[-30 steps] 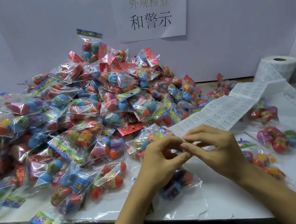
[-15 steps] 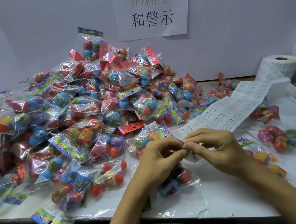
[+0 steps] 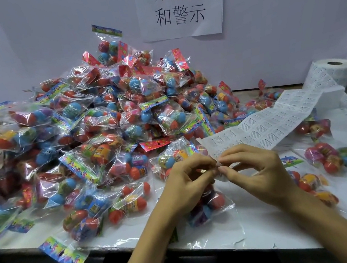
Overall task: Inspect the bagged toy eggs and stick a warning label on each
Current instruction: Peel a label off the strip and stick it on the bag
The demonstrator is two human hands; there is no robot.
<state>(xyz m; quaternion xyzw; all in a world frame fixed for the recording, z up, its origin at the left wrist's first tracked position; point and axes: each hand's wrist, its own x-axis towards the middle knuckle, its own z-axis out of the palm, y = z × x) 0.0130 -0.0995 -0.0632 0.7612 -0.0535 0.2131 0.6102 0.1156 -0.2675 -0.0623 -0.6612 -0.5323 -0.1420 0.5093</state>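
Both hands are working at one spot: the left hand (image 3: 186, 179) and right hand (image 3: 255, 171) are each pinching the near end of the label strip (image 3: 279, 122), fingertips meeting, apparently peeling a label free. The bag (image 3: 210, 204) due to take it is lying on the table (image 3: 261, 230) directly under the grip, nearly hidden by the hands. Left of the grip the pile (image 3: 104, 123) is leaning close; to the right, a few bags (image 3: 329, 157) are lying apart. My worry is the label tearing or folding onto itself, since the strip is hanging unsupported back to the roll (image 3: 334, 71).
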